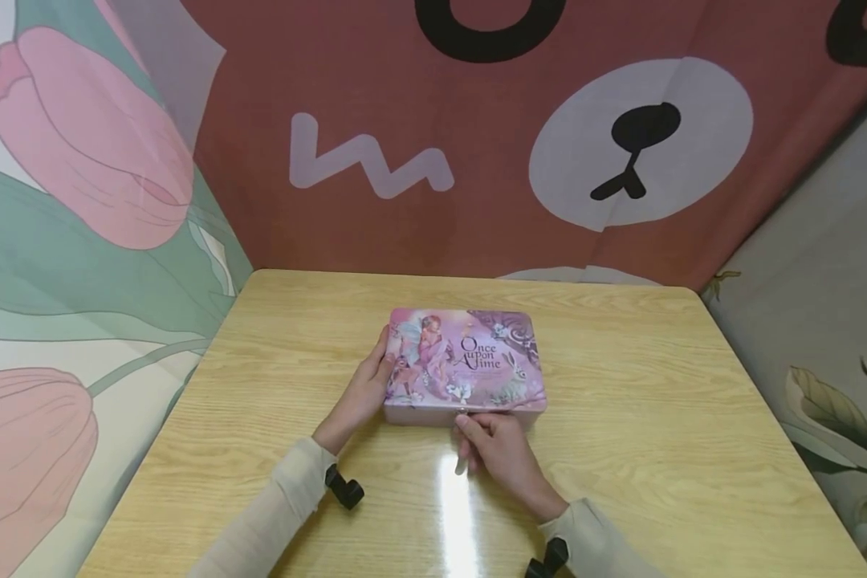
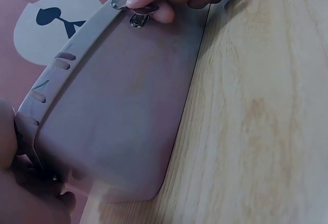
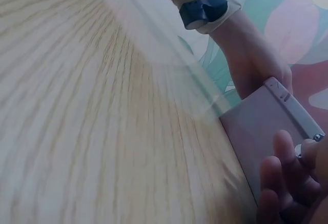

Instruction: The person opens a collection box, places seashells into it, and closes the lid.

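Observation:
A pink tin box (image 1: 466, 365) with a fairy, a rabbit and the words "Once upon a Time" on its lid lies flat on the table. Its lid is down. My left hand (image 1: 367, 387) grips the box's left side, partly curled fingers also showing at that end in the left wrist view. At the middle of the front side, my right hand (image 1: 502, 449) pinches the small metal clasp (image 2: 138, 20) between thumb and forefinger. The clasp's loop hangs below its plate on the lid rim. What the box contains is hidden.
The light wooden table (image 1: 621, 385) extends on all sides of the box, with a bright reflection in front. Behind it hangs a brown bear-patterned cloth (image 1: 376, 225); floral cloths hang at left and right. Black wrist cameras (image 1: 344, 486) sit on both sleeves.

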A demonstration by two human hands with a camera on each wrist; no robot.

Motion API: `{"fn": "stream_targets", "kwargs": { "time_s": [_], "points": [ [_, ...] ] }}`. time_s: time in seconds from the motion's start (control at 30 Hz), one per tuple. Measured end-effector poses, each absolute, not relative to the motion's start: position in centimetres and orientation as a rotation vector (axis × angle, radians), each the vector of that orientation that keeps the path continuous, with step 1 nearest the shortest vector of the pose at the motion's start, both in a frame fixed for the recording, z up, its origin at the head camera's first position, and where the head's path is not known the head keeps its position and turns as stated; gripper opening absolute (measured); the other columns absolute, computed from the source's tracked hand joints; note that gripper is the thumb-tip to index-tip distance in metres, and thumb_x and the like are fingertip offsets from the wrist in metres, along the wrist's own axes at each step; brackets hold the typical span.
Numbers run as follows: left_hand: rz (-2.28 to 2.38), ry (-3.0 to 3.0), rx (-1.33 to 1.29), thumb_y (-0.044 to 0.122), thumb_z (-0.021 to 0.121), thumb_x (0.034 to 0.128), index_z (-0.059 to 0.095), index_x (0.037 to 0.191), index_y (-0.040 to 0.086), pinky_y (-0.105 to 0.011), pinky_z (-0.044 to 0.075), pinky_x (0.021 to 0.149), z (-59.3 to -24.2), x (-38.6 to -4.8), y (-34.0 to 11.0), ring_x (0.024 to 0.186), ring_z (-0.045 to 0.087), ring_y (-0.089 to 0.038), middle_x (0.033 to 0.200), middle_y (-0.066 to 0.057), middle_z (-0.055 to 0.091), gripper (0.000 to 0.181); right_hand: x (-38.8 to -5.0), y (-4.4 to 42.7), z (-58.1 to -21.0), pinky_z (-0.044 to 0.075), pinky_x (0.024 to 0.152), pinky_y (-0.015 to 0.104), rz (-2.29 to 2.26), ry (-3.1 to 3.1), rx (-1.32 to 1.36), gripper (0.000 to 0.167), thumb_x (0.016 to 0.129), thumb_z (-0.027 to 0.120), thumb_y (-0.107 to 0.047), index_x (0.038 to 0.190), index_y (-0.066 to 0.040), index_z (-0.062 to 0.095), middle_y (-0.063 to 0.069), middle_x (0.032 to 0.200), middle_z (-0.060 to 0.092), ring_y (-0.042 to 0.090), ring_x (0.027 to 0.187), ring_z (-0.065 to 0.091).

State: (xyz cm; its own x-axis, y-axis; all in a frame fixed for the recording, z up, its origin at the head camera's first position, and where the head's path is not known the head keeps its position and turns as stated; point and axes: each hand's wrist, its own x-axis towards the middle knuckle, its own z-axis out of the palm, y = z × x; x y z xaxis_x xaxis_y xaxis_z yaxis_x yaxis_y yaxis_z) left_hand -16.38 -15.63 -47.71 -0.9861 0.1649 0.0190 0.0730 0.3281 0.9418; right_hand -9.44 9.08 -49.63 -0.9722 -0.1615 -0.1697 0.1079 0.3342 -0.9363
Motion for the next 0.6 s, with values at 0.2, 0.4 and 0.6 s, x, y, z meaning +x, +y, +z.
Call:
{"fn": "stream_targets", "kwargs": {
  "time_s": [0.2,0.4,0.6],
  "points": [
    [1.746,2.497,0.234,0.015,0.03,0.1169,0.007,0.17,0.001,-0.052,0.007,0.139,-47.85,-16.47,-15.75,0.168,0.01,-0.035,0.18,-0.018,0.009,0.06,-9.53,9.1,-49.73,0.037,0.042,0.02,-1.651,2.432,-0.085,0.044,0.106,0.066,-0.034,0.071,-0.009,0.074,0.004,0.058,0.069,0.013,0.047,0.058],
    [1.735,2.495,0.237,0.016,0.03,0.1171,0.006,0.171,0.001,-0.052,0.007,0.139,-47.84,-16.51,-15.76,0.168,0.01,-0.035,0.18,-0.017,0.009,0.06,-9.5,9.19,-49.8,0.033,0.043,0.019,-1.568,2.562,-0.121,0.047,0.106,0.066,-0.037,0.064,-0.019,0.072,-0.003,0.054,0.065,0.005,0.047,0.047],
    [1.728,2.506,0.243,0.015,0.031,0.1168,0.007,0.171,0.002,-0.051,0.008,0.139,-47.68,-16.47,-15.78,0.168,0.011,-0.035,0.18,-0.018,0.01,0.06,-9.45,9.22,-49.82,0.036,0.044,0.02,-1.515,2.628,-0.148,0.047,0.106,0.066,-0.038,0.062,-0.021,0.071,-0.008,0.054,0.066,0.005,0.047,0.051]
  ]
}}
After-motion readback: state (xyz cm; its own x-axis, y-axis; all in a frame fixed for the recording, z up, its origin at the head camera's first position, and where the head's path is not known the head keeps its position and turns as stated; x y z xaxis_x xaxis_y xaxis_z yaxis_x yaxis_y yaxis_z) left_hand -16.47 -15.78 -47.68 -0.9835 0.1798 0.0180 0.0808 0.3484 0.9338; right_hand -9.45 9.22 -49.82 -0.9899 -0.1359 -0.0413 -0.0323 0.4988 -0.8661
